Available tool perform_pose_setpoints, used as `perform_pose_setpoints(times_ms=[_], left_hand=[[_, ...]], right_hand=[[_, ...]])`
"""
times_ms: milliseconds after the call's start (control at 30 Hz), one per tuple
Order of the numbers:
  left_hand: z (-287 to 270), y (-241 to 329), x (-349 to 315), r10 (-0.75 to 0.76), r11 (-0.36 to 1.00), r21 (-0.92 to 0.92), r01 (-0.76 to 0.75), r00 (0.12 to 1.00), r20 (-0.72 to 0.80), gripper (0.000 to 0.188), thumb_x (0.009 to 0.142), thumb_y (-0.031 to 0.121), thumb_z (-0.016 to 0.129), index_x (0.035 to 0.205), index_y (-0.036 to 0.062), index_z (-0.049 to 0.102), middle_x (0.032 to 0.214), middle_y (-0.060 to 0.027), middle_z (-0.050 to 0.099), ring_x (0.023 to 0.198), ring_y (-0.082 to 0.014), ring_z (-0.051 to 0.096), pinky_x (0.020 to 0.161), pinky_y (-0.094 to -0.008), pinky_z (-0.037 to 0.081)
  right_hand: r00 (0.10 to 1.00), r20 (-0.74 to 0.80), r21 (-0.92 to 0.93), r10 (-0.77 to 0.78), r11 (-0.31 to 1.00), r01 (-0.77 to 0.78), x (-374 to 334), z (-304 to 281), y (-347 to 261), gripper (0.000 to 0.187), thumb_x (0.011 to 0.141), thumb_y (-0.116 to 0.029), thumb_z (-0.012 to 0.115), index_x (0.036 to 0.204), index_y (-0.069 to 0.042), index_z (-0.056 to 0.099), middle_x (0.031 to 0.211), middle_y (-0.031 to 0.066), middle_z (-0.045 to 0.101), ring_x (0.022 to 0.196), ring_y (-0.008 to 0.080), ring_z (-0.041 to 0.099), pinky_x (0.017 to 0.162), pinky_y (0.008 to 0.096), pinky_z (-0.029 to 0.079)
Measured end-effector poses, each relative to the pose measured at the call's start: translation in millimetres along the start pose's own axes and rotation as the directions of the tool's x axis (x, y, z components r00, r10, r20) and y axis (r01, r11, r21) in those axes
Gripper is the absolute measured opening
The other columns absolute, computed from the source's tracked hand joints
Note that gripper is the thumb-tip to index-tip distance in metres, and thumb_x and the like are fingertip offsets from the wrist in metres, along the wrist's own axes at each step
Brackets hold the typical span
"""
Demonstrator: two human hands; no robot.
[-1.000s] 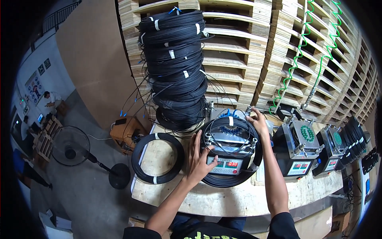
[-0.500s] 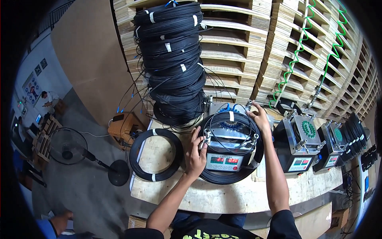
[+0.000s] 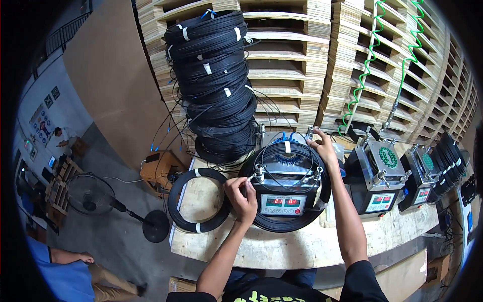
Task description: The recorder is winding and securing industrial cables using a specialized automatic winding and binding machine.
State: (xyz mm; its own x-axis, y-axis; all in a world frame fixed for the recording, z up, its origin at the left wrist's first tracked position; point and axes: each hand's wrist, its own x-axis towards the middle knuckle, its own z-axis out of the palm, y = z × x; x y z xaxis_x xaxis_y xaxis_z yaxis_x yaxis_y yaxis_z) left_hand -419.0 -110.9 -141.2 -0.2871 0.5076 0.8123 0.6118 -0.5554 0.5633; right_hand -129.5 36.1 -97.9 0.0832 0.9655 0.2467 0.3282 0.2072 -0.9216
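Note:
A boxy black benchtop machine [image 3: 283, 197] with a metal top and red digital display stands in front of me. A coil of black cable [image 3: 322, 201] loops around it, and blue-ended leads sit in the round fixture [image 3: 287, 159] on top. My left hand [image 3: 242, 200] is closed at the near-left corner, thumb and fingers pinching the small lever of the corner clamp [image 3: 259, 173]. At the far-right corner, my right hand [image 3: 323, 147] has its fingers curled against another metal clamp [image 3: 310, 132]. The fingertips there are partly hidden.
A flat cable coil [image 3: 173, 201] lies left of the machine, before a tall stack of black coils [image 3: 216, 85]. Two similar machines [image 3: 380, 176] stand to the right. Pallets [image 3: 282, 65] rise behind. A floor fan [image 3: 156, 227] and another person [image 3: 65, 272] are at left.
My left hand has shifted left and slightly down, from around the near-left clamp post to its lever. My right hand stays at the far-right clamp. The other person has come further into view.

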Motion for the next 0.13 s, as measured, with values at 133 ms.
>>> perform_pose_setpoints(times_ms=[133], left_hand=[[-4.2,7.1,-0.6,-0.168,0.985,-0.049,0.168,0.986,0.005,0.036,0.089,0.015,0.067,0.118,0.0022,0.05,0.108,-0.0139,0.052,0.099,-0.0281,0.05,0.09,-0.0441,0.04]], right_hand=[[1.0,0.013,0.03,-0.005,1.0,0.005,1.0,0.2,2.8,0.06,0.089,-0.015,0.074,0.141,-0.003,0.047,0.086,0.0161,0.072,0.075,0.0148,0.065,0.064,0.0283,0.049]])
